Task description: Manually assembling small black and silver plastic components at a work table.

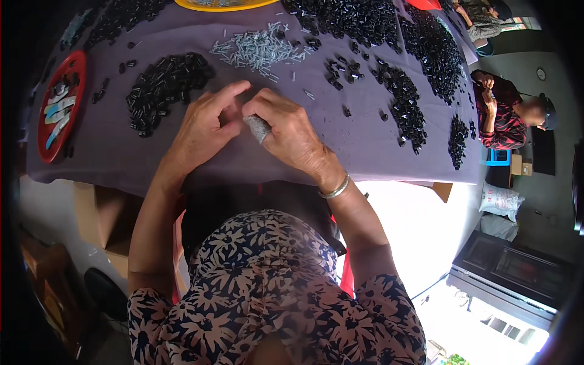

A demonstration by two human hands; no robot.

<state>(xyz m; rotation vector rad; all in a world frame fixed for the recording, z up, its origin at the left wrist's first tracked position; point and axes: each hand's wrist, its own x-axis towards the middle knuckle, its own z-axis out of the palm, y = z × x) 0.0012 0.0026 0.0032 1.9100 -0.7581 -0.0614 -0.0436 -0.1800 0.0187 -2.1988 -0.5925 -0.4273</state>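
Both my hands are close together over the near middle of the cloth-covered table. My left hand (208, 123) has its index finger and thumb apart in a curve, with nothing that I can make out between them. My right hand (291, 131) is closed, its fingers curled toward the left hand; anything in them is hidden. A grey wrap (258, 128) is around one of its fingers. Beyond the hands lies a pile of small clear or silvery pins (261, 50). Left of it is a heap of short black tubular parts (165, 88). More black parts (400, 100) lie to the right.
A red tray (50, 152) with gloves stands at the table's left edge. Large black heaps (353, 21) and a yellow basin (228, 7) are at the back. Another person (505, 115) sits on the right, holding something small. White sacks (500, 202) stand beyond the right edge.
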